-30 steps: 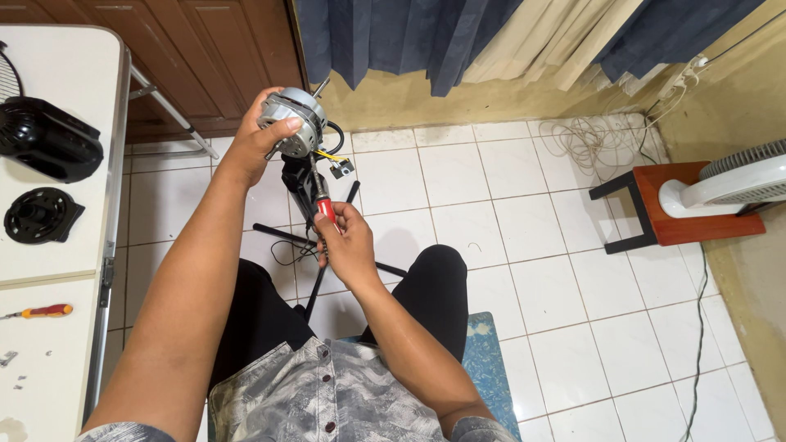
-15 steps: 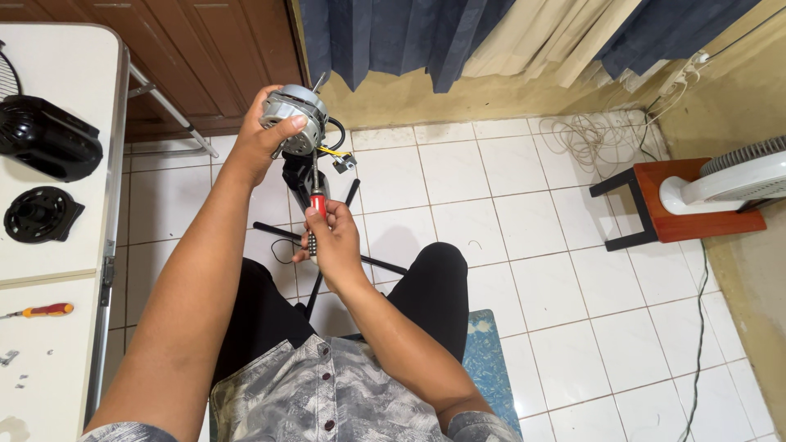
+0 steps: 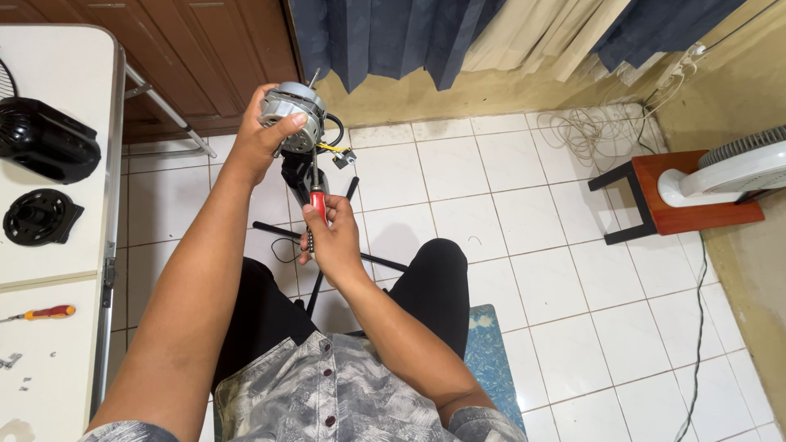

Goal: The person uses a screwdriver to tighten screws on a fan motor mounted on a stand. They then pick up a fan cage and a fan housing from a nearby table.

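We hold a small electric motor [image 3: 293, 115] up in front of us, over the white tiled floor [image 3: 524, 245]. Our left hand [image 3: 266, 131] is closed around its silver casing, and coloured wires [image 3: 332, 147] hang from its side. Our right hand [image 3: 332, 237] grips the red-handled screwdriver [image 3: 318, 200], its shaft pointing up into the underside of the motor.

We judge the work to be partway through. The motor is already out of its housing, and a black casing [image 3: 45, 139] and a black round guard piece [image 3: 37, 217] lie apart on the white tabletop [image 3: 57, 65] to our left, with a second screwdriver [image 3: 49, 312] and a few small loose bits [image 3: 12, 360] nearer us. With the tip at the motor, fastening or loosening there looks unfinished; we cannot tell which.
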